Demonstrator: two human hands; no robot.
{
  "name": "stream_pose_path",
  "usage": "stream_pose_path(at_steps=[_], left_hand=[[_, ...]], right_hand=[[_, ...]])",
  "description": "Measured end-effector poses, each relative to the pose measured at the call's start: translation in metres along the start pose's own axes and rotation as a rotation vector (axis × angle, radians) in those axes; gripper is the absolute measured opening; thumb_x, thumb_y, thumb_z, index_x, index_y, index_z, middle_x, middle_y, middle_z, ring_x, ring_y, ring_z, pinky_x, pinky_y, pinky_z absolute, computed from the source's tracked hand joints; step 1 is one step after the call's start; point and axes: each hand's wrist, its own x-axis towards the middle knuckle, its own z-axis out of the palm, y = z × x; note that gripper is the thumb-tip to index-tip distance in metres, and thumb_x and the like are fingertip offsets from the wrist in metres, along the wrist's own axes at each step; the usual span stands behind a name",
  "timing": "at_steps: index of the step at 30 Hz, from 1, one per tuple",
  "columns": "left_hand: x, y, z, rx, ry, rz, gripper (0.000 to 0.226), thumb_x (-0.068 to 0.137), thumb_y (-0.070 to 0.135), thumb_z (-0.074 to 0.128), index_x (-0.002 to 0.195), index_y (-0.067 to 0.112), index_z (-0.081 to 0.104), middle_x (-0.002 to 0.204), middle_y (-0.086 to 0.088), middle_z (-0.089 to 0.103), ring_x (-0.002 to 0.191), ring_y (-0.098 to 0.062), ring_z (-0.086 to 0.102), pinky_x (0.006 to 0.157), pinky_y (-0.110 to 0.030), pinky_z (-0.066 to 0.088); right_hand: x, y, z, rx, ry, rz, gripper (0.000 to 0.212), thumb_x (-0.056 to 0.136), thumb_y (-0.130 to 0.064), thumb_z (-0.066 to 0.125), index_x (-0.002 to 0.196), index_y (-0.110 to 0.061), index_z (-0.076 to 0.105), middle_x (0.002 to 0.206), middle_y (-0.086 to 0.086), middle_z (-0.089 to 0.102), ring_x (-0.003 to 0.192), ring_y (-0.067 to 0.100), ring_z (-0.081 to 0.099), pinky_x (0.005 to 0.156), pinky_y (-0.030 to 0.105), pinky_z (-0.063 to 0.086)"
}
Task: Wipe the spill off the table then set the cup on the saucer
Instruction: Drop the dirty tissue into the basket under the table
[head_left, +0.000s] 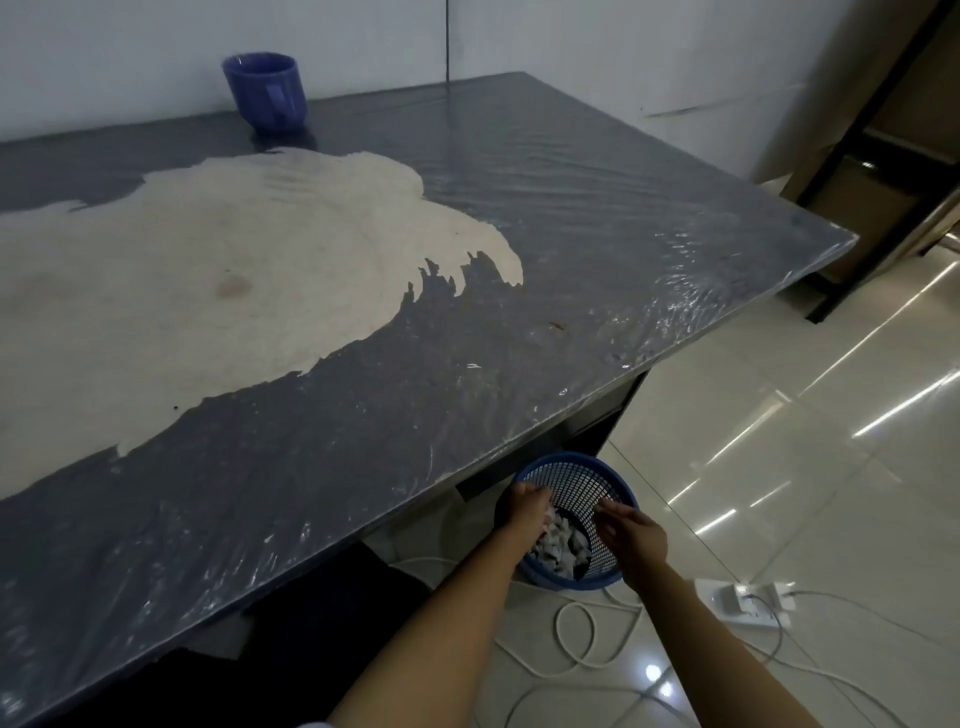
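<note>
Both hands, left hand (524, 506) and right hand (631, 535), are hovering loosely open, holding nothing, over the bin (613, 480); wiping is seemingly finishing, while the cup (265, 91) is waiting, saucer unseen.

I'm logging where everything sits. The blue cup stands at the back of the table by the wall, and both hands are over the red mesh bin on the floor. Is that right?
One detail is off: the mesh bin is blue, not red, as the head view shows. The rest holds: the blue cup stands at the back of the table by the wall, and left hand and right hand are over the bin.
</note>
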Motion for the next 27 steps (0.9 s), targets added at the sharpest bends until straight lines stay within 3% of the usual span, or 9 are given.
stream_pose_path(at_steps=[4, 6, 11, 15, 18, 20, 22, 24, 27], left_hand=[[-0.017, 0.013, 0.002, 0.015, -0.025, 0.044, 0.007, 0.097, 0.013, 0.044, 0.097, 0.008, 0.049, 0.075, -0.004, 0.050, 0.059, -0.014, 0.046, 0.050, -0.019, 0.038], [-0.030, 0.022, 0.004, 0.014, -0.055, 0.082, 0.007, 0.099, 0.014, 0.044, 0.100, 0.009, 0.048, 0.086, -0.005, 0.053, 0.070, -0.016, 0.051, 0.055, -0.020, 0.039], [-0.070, 0.058, 0.013, 0.035, -0.150, 0.236, 0.017, 0.100, 0.012, 0.045, 0.084, 0.016, 0.046, 0.075, 0.001, 0.052, 0.061, -0.008, 0.046, 0.043, -0.011, 0.037], [-0.109, 0.090, 0.019, 0.092, -0.199, 0.393, 0.011, 0.101, 0.018, 0.045, 0.104, 0.012, 0.054, 0.088, -0.002, 0.058, 0.063, -0.007, 0.050, 0.049, -0.014, 0.041], [-0.142, 0.113, 0.020, 0.128, -0.252, 0.524, 0.026, 0.100, 0.022, 0.044, 0.114, 0.006, 0.060, 0.097, -0.006, 0.063, 0.069, -0.010, 0.057, 0.064, -0.025, 0.045], [-0.163, 0.131, 0.016, 0.094, -0.287, 0.601, 0.024, 0.100, 0.021, 0.044, 0.105, 0.007, 0.062, 0.096, -0.013, 0.066, 0.074, -0.017, 0.061, 0.073, -0.032, 0.049], [-0.183, 0.151, 0.009, 0.067, -0.292, 0.677, 0.021, 0.101, 0.020, 0.043, 0.090, 0.013, 0.059, 0.084, -0.008, 0.064, 0.062, -0.009, 0.063, 0.064, -0.026, 0.050], [-0.199, 0.171, -0.006, 0.051, -0.258, 0.747, 0.020, 0.102, 0.018, 0.042, 0.091, 0.011, 0.057, 0.079, -0.006, 0.061, 0.043, 0.003, 0.057, 0.045, -0.014, 0.044], [-0.218, 0.195, -0.041, 0.088, -0.169, 0.812, 0.022, 0.103, 0.022, 0.040, 0.101, 0.009, 0.057, 0.083, -0.004, 0.062, 0.051, -0.007, 0.058, 0.049, -0.020, 0.042]], right_hand=[[-0.018, -0.013, 0.005, 0.003, -0.015, -0.133, 0.008, 0.089, 0.003, 0.061, 0.093, 0.005, 0.066, 0.096, 0.021, 0.068, 0.084, 0.031, 0.065, 0.054, 0.020, 0.058], [-0.028, -0.021, 0.009, -0.057, 0.008, -0.241, 0.009, 0.092, -0.010, 0.061, 0.088, -0.009, 0.068, 0.092, 0.015, 0.071, 0.080, 0.026, 0.067, 0.053, 0.022, 0.054], [-0.054, -0.049, 0.015, -0.103, 0.053, -0.478, 0.026, 0.099, -0.018, 0.046, 0.098, -0.008, 0.070, 0.095, 0.017, 0.072, 0.082, 0.032, 0.068, 0.076, 0.046, 0.055], [-0.088, -0.087, 0.021, -0.045, 0.162, -0.689, 0.028, 0.096, -0.019, 0.045, 0.085, -0.008, 0.068, 0.080, 0.016, 0.070, 0.058, 0.021, 0.057, 0.052, 0.031, 0.045], [-0.121, -0.121, 0.024, 0.036, 0.177, -0.843, 0.029, 0.092, -0.024, 0.045, 0.074, -0.015, 0.065, 0.067, 0.007, 0.062, 0.053, 0.019, 0.048, 0.048, 0.031, 0.038], [-0.142, -0.144, 0.027, 0.075, 0.158, -0.917, 0.029, 0.091, -0.026, 0.044, 0.071, -0.020, 0.064, 0.066, 0.005, 0.058, 0.057, 0.018, 0.049, 0.051, 0.032, 0.038], [-0.161, -0.165, 0.033, 0.099, 0.131, -0.974, 0.027, 0.090, -0.027, 0.045, 0.071, -0.020, 0.064, 0.066, 0.004, 0.058, 0.059, 0.016, 0.051, 0.057, 0.032, 0.040], [-0.178, -0.184, 0.042, 0.115, 0.083, -1.017, 0.027, 0.090, -0.027, 0.045, 0.071, -0.018, 0.064, 0.068, 0.004, 0.061, 0.058, 0.013, 0.052, 0.059, 0.030, 0.042], [-0.200, -0.204, 0.067, 0.067, -0.026, -1.075, 0.028, 0.095, -0.022, 0.046, 0.078, -0.012, 0.066, 0.073, 0.007, 0.064, 0.060, 0.016, 0.052, 0.060, 0.032, 0.042]])
